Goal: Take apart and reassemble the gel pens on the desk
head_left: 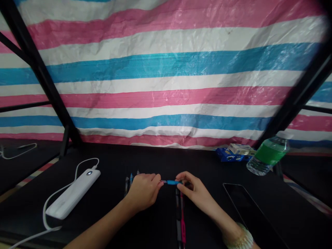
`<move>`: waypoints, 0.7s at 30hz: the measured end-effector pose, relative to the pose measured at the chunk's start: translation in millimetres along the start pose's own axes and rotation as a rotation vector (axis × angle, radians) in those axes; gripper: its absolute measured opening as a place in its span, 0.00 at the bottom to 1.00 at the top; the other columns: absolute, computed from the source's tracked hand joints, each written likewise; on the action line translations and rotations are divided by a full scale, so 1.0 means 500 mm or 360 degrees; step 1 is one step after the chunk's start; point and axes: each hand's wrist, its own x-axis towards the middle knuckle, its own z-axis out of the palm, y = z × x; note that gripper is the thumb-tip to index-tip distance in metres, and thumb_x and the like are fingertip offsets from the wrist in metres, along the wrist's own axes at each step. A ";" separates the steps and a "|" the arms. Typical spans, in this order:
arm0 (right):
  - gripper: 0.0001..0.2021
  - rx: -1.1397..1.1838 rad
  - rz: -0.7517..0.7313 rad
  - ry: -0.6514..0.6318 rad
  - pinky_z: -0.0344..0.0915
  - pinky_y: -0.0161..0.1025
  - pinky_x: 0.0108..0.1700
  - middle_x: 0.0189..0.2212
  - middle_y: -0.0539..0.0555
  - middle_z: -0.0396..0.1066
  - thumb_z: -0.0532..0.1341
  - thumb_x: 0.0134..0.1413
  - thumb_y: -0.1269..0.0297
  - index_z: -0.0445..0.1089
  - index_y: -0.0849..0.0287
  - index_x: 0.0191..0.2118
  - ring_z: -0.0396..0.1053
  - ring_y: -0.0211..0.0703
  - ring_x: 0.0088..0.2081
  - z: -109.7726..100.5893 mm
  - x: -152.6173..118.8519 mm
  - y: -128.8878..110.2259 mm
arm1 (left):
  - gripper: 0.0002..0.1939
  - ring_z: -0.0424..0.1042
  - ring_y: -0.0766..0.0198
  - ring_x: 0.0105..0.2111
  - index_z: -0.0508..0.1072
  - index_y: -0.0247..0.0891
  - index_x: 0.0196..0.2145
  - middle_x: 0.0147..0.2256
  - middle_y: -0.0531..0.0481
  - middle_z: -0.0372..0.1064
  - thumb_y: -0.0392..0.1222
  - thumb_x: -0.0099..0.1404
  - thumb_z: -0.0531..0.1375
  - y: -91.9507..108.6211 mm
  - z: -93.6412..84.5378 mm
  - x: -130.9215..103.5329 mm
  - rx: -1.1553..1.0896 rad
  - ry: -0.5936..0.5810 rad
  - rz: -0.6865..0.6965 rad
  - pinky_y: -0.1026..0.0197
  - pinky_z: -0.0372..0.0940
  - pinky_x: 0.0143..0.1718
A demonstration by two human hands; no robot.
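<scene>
A blue pen (171, 182) is stretched between my two hands above the black table. My left hand (145, 189) is closed round its left part, which the fingers hide. The thumb and fingers of my right hand (190, 186) pinch the blue right end. Below the right hand lie a black pen (178, 218) and a pink pen (183, 224), side by side and pointing toward me. Several more pens (126, 185) lie just beyond and left of my left hand, partly covered by it.
A white power bank (74, 193) with a white cable (55, 192) lies at left. To the right are a dark phone (246, 204), a bottle with a green label (269, 154) and small blue boxes (230, 155). Black metal posts (38, 72) and a striped sheet (166, 97) stand behind.
</scene>
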 end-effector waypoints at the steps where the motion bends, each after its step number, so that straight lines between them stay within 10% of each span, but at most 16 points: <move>1: 0.12 0.0032 0.0000 -0.0005 0.63 0.36 0.32 0.33 0.54 0.75 0.60 0.56 0.56 0.73 0.59 0.38 0.70 0.44 0.33 0.000 0.000 0.000 | 0.13 0.71 0.58 0.29 0.65 0.39 0.33 0.29 0.49 0.70 0.42 0.72 0.45 0.000 -0.002 -0.001 -0.0027 -0.0004 -0.0007 0.58 0.59 0.29; 12: 0.09 0.0392 0.0167 0.0152 0.60 0.34 0.26 0.22 0.49 0.71 0.66 0.45 0.60 0.72 0.59 0.32 0.66 0.38 0.23 -0.004 0.010 0.013 | 0.07 0.70 0.61 0.35 0.63 0.40 0.41 0.41 0.49 0.67 0.34 0.69 0.47 -0.010 -0.001 0.004 -0.0310 -0.0035 -0.0031 0.62 0.62 0.34; 21: 0.11 0.0588 0.0258 0.0392 0.59 0.35 0.24 0.21 0.50 0.70 0.66 0.44 0.58 0.73 0.60 0.30 0.64 0.37 0.22 -0.012 0.011 0.013 | 0.06 0.68 0.63 0.36 0.67 0.42 0.39 0.38 0.51 0.67 0.34 0.66 0.52 -0.022 0.001 0.006 -0.0751 0.0355 -0.0305 0.61 0.62 0.38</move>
